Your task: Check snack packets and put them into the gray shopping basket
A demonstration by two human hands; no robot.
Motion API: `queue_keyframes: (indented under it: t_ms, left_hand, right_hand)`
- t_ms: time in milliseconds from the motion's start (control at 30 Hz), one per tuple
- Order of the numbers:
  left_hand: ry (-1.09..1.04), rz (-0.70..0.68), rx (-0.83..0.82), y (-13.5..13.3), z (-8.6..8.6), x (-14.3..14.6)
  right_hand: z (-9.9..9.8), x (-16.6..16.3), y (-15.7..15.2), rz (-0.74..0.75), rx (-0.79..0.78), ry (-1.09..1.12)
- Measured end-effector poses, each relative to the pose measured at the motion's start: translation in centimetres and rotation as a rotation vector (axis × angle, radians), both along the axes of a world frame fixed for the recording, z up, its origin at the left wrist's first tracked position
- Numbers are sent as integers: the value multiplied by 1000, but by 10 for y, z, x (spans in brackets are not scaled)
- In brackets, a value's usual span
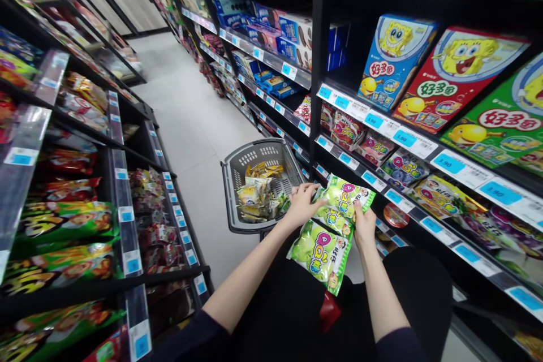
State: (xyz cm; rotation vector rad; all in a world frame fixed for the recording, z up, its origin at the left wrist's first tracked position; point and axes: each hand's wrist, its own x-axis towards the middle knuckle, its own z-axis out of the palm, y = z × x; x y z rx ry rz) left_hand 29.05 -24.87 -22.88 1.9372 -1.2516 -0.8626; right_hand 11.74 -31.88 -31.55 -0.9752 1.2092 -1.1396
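Note:
I am crouched in a shop aisle with several green candy bags [326, 232] stacked in front of my knees. My left hand [302, 203] rests on the left edge of the stack, fingers curled round the bags. My right hand [363, 226] grips the right side of the stack, thumb over a bag's edge. The top bag [348, 195] lies close to the lower shelf on the right. A grey shopping basket [237, 167] stands on the floor just beyond my left hand, holding several yellow and green snack packets [258, 195].
Black shelving lines both sides of the aisle. On the right are candy bags [403, 168], big cartoon snack boxes [458, 76] and blue price tags [449, 164]. On the left are red and green snack bags [63, 220]. The pale tiled floor [186, 107] runs away ahead.

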Motion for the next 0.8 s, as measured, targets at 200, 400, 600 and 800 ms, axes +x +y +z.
queue_keyframes:
  t_ms: [200,400,600,800]
  left_hand:
    - [-3,-22,72,-45,11,-8]
    - [257,-18,-66,-46,13,-8]
    - [569,156,-317,-11,61,1]
    - [924,357,-457,32,97,15]
  right_hand:
    - [6,-3,3,41,-14,-17]
    - [13,-6,-1,155,-87,-38]
    - [30,-5,2,276,-163,124]
    - [47,-1,11,239,-239,385]
